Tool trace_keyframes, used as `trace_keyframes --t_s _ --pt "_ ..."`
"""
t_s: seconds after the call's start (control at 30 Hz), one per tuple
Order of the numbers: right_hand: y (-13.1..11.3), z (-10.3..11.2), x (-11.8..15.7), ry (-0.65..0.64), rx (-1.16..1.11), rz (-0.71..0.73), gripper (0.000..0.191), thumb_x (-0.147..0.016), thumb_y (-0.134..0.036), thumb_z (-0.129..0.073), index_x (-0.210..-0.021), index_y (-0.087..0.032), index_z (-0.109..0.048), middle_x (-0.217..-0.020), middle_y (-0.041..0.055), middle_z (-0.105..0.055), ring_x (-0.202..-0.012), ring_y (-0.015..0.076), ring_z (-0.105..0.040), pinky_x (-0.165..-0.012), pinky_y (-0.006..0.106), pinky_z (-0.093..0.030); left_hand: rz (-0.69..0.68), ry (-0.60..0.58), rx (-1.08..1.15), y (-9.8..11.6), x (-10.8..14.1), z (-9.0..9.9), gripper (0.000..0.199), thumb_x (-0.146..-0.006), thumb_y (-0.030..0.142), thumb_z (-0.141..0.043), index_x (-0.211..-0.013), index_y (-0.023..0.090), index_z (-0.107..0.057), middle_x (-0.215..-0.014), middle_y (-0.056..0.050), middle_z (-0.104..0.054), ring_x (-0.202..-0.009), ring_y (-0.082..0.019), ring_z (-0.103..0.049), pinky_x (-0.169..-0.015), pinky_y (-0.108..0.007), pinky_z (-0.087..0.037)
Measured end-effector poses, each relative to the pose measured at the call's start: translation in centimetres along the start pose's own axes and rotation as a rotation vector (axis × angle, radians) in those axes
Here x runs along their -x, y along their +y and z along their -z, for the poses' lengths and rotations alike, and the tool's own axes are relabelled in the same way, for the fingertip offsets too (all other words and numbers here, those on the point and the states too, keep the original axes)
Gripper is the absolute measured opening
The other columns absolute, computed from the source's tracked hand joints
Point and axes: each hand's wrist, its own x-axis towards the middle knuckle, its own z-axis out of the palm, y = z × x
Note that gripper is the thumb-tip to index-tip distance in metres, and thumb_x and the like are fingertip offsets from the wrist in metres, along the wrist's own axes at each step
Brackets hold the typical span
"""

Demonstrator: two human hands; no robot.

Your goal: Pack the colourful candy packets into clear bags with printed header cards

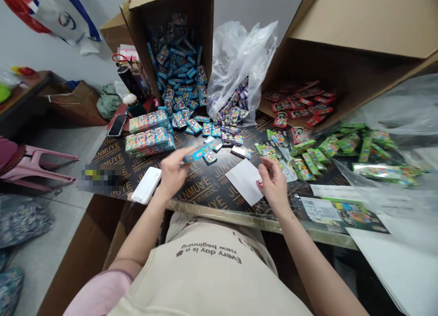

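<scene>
Pinched in my left hand (174, 172) is a small blue box (196, 154), raised over the table and slightly blurred. My right hand (273, 183) is curled at the right edge of a blank white sheet (245, 181). A bit of a small red packet (259, 184) peeks out by its fingers, mostly hidden. Ahead of my hands lie loose blue boxes (210, 158) and purple boxes (241, 151). Green packets (304, 169) lie beyond my right hand.
A carton of blue boxes (181, 65), a plastic bag of purple ones (239, 55) and a carton of red ones (342, 65) stand behind. Stacked bundles (149, 140), a white power bank (147, 185) and a phone (117, 125) are at left. Green packets (349, 144) lie right.
</scene>
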Motion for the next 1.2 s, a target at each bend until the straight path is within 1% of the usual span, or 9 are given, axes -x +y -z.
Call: trace_keyframes --t_s 0.13,0.27,0.4,0.57,0.7,0.83,1.0,1.1,1.2 --pt "2.8 -0.1 2.2 -0.187 0.61 0.268 0.048 -0.089 -0.049 -0.049 -0.118 -0.013 -0.059 -0.124 0.0211 -0.061 -0.125 0.0364 -0.047 -0.101 0.056 -0.031 0.002 0.167 -0.45 -5.0 -3.7 3.8 0.042 -0.079 0.009 -0.051 -0.117 0.022 -0.064 -0.129 -0.008 -0.061 -0.127 -0.027 -0.05 -0.115 -0.05 -0.025" --pt "2.8 -1.1 4.4 -0.374 0.937 0.299 0.048 -0.087 -0.037 -0.053 -0.122 -0.004 -0.056 -0.112 0.0252 -0.066 -0.12 0.0389 -0.049 -0.102 0.061 -0.025 0.103 -0.005 -0.508 -11.5 -4.7 5.1 0.041 -0.081 0.022 -0.061 -0.12 0.01 -0.057 -0.135 -0.018 -0.055 -0.133 -0.038 -0.039 -0.11 -0.068 -0.013" --pt "1.7 -1.4 4.9 -0.419 0.98 0.298 0.025 -0.084 -0.02 -0.052 -0.099 -0.007 -0.067 -0.091 0.0217 -0.07 -0.101 0.0347 -0.058 -0.107 0.058 -0.023 0.086 -0.07 -0.505 -13.7 -4.7 5.3 0.078 -0.071 0.057 -0.072 -0.127 0.009 -0.047 -0.148 -0.021 -0.038 -0.139 -0.052 -0.017 -0.104 -0.076 -0.012" --pt "2.2 -0.1 3.6 -0.36 0.616 0.165 0.027 -0.082 -0.008 -0.044 -0.079 -0.017 -0.07 -0.076 0.0101 -0.071 -0.076 0.0241 -0.064 -0.109 0.057 -0.024 0.058 -0.029 -0.359 -9.6 -4.6 2.2 0.09 -0.07 0.064 -0.068 -0.143 0.021 -0.036 -0.157 -0.015 -0.023 -0.144 -0.047 -0.008 -0.111 -0.07 -0.006" --pt "2.2 1.3 2.3 -0.175 -0.2 -0.145 0.023 -0.081 -0.039 -0.056 -0.086 -0.02 -0.068 -0.08 0.0035 -0.073 -0.074 0.0227 -0.066 -0.093 0.052 -0.044 0.089 -0.331 -0.022 -4.7 -2.2 -3.4 0.077 -0.079 0.052 -0.066 -0.144 0.02 -0.038 -0.156 -0.015 -0.027 -0.145 -0.035 -0.018 -0.117 -0.057 -0.012" --pt "0.7 1.5 2.0 -0.173 -0.774 -0.386 0.043 -0.064 -0.05 -0.074 -0.096 -0.023 -0.066 -0.088 0.0032 -0.074 -0.079 0.0223 -0.069 -0.076 0.039 -0.054 0.321 -0.493 0.438 -0.9 0.9 -9.0 0.091 -0.072 0.05 -0.072 -0.146 0.017 -0.032 -0.149 -0.02 -0.039 -0.138 -0.031 -0.038 -0.114 -0.049 -0.029" --pt "-1.1 0.9 2.6 -0.269 -0.898 -0.482 0.045 -0.055 -0.047 -0.082 -0.088 -0.021 -0.066 -0.087 0.0043 -0.075 -0.083 0.0249 -0.07 -0.074 0.039 -0.056 0.428 -0.53 0.793 2.7 2.8 -11.8 0.1 -0.062 0.046 -0.08 -0.145 0.016 -0.034 -0.135 -0.017 -0.056 -0.124 -0.029 -0.055 -0.104 -0.043 -0.044" --pt "-1.3 0.5 2.9 -0.3 -0.865 -0.467 0.049 -0.058 -0.05 -0.08 -0.094 -0.021 -0.065 -0.093 0.0057 -0.074 -0.087 0.0253 -0.069 -0.078 0.04 -0.055 0.443 -0.424 0.733 3.2 3.0 -11.5 0.065 -0.06 0.04 -0.082 -0.116 0.014 -0.063 -0.11 -0.012 -0.071 -0.101 -0.026 -0.066 -0.092 -0.038 -0.052" --pt "-1.1 0.3 3.1 -0.2 -0.707 -0.331 0.057 -0.067 -0.049 -0.074 -0.115 -0.022 -0.058 -0.111 0.0083 -0.069 -0.102 0.0237 -0.065 -0.089 0.04 -0.051 0.509 -0.316 0.634 2.4 2.8 -10.3 0.033 -0.066 0.04 -0.076 -0.083 0.012 -0.07 -0.084 -0.007 -0.074 -0.075 -0.02 -0.067 -0.075 -0.034 -0.054"
